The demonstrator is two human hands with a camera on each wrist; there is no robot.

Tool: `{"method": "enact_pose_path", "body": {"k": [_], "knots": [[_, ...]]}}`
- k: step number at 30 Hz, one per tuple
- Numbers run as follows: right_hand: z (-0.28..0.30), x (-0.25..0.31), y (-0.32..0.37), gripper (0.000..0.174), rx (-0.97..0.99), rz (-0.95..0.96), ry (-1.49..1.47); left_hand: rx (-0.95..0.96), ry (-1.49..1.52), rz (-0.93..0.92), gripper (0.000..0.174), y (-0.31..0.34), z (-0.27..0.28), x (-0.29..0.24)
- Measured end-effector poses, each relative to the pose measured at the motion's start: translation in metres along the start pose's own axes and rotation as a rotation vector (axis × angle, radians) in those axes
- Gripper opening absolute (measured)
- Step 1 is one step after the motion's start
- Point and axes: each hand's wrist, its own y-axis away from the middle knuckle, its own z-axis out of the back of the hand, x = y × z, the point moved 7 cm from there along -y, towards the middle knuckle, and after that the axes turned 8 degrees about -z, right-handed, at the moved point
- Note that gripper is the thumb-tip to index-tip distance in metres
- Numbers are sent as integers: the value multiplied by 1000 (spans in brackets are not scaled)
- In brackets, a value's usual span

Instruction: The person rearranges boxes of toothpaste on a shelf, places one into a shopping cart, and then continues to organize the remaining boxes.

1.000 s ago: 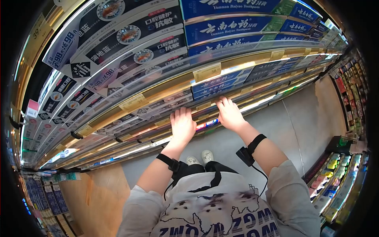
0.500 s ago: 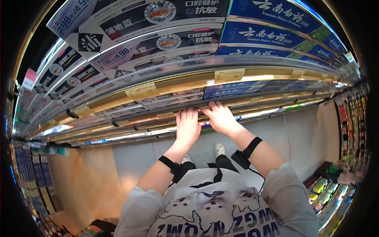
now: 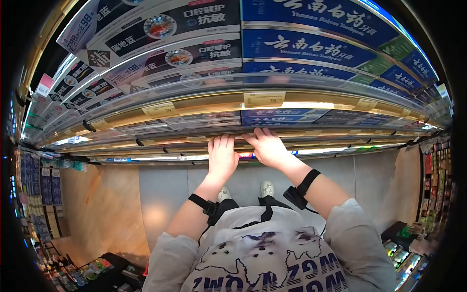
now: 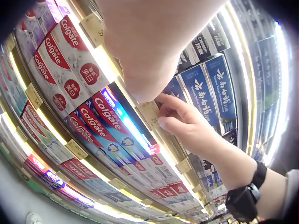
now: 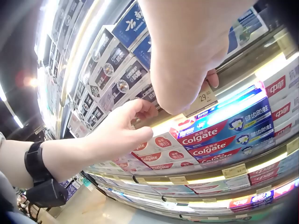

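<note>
Both hands are at the gold-edged price rail (image 5: 191, 109) of a shelf below chest height. My left hand (image 3: 223, 156) grips the rail, its fingers bent over the top and its thumb in front, above white Colgate boxes (image 5: 161, 156). Beside it, my right hand (image 3: 267, 148) holds the same rail by a price tag (image 5: 202, 98) reading 29, its index finger stretched toward the left hand. Red and blue Colgate toothpaste boxes (image 4: 105, 123) are stacked just under the tag. Blue Yunnan Baiyao boxes (image 4: 205, 93) stand behind the right hand.
A higher shelf edge (image 3: 204, 107) with tags 39 and 38 runs above the hands. Black-and-white toothpaste boxes (image 3: 146, 36) fill its left part, blue boxes (image 3: 311, 44) its right. Lower shelves lie beneath. Grey floor tiles (image 3: 321, 182) are underfoot, with display racks at both sides.
The right hand has moved left along the rail, close to the left hand, and its index finger now reaches toward it. The head view has shifted and levelled.
</note>
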Motion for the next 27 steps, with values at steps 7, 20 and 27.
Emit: {"method": "enact_pose_path", "body": {"k": [7, 20, 27], "knots": [[1, -15, 24, 48, 24, -6, -178, 32, -15, -24, 52, -2, -2, 2], [33, -139, 144, 43, -110, -407, -177, 225, -44, -56, 58, -3, -8, -36], [66, -197, 156, 50, -277, -458, 28, 246, 93, -248, 55, -58, -56, -133]]}}
